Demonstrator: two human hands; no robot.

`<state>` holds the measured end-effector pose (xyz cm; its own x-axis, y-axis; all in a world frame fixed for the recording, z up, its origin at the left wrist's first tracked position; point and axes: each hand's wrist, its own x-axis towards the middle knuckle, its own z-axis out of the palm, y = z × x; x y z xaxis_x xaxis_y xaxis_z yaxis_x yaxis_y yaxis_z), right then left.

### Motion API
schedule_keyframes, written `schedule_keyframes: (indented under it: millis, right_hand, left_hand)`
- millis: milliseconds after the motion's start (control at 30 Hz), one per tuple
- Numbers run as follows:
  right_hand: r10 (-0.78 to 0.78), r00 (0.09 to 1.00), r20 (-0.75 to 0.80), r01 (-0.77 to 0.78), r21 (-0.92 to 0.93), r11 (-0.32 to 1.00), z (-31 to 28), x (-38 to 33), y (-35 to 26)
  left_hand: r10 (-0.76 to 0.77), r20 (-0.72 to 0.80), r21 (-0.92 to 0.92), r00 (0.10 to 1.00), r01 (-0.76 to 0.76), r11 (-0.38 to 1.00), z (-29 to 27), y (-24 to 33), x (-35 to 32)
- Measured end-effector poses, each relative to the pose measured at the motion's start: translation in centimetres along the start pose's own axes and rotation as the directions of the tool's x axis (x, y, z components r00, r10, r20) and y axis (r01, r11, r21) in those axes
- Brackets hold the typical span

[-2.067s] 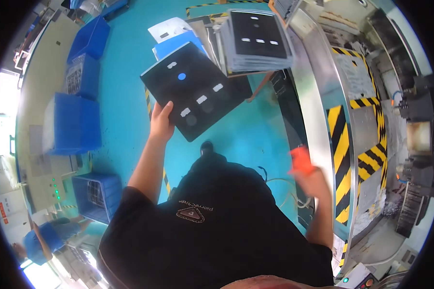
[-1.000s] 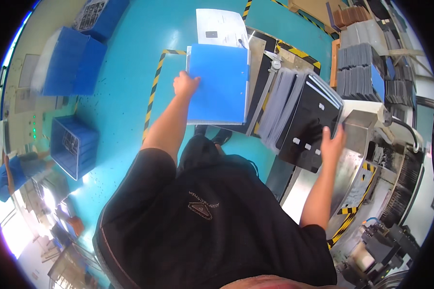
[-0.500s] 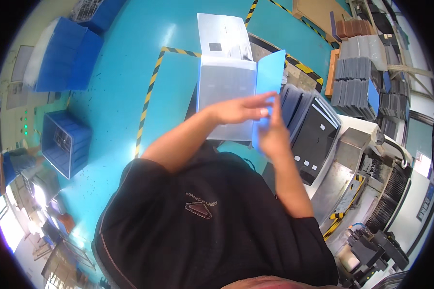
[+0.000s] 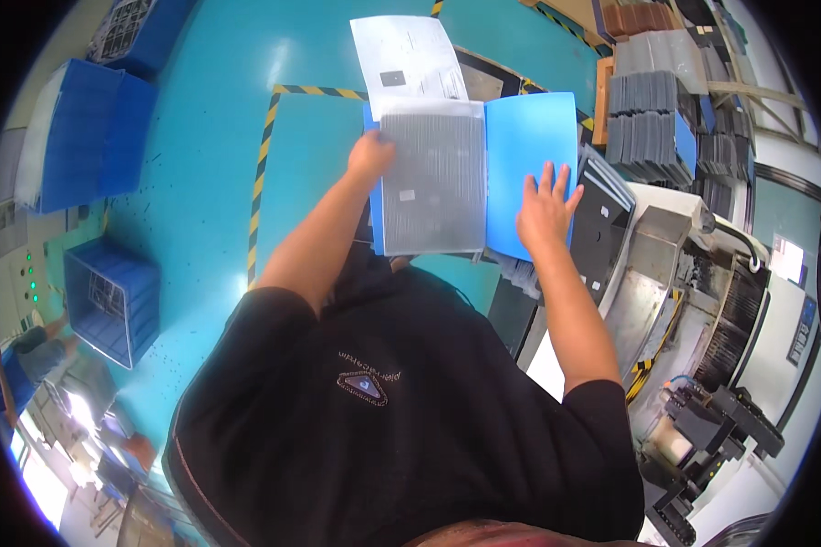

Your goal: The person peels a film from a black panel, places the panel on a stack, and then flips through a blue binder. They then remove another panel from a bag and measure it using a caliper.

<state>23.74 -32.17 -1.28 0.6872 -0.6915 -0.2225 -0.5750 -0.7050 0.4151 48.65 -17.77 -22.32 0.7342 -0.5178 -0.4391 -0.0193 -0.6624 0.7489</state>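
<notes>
An open blue folder lies in front of me, its blue cover spread to the right. On its left part is a grey, finely striped sheet with a small pale patch. My left hand is closed round the left edge of the folder, the fingertips partly hidden. Flat on the blue cover rests my right hand, fingers spread and holding nothing. Beyond the striped sheet, a white printed sheet with a dark square sticks out at the far side.
Dark panels with white patches stand beside the cover at right. Stacked grey panels fill the far right, behind a machine. A blue crate and blue bins stand on the left floor, past striped tape.
My hands have parted, the left to the folder's left edge and the right onto the cover. The blue cover has swung out flat to the right. A grey striped surface now shows.
</notes>
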Motion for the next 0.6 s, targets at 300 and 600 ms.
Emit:
schedule_keyframes:
  millis: [300,600]
  right_hand:
    - [0.100,0.994,-0.033,-0.063,0.580,0.812,1.5,0.9,2.3]
    - [0.276,0.920,0.278,-0.333,0.926,0.179,3.0,2.5,4.4]
  left_hand:
    - [0.676,0.665,-0.737,0.318,0.427,0.525,-4.9,9.3,-5.3]
    - [0.260,0.903,-0.257,0.343,-0.055,0.965,4.2,7.7,-8.9]
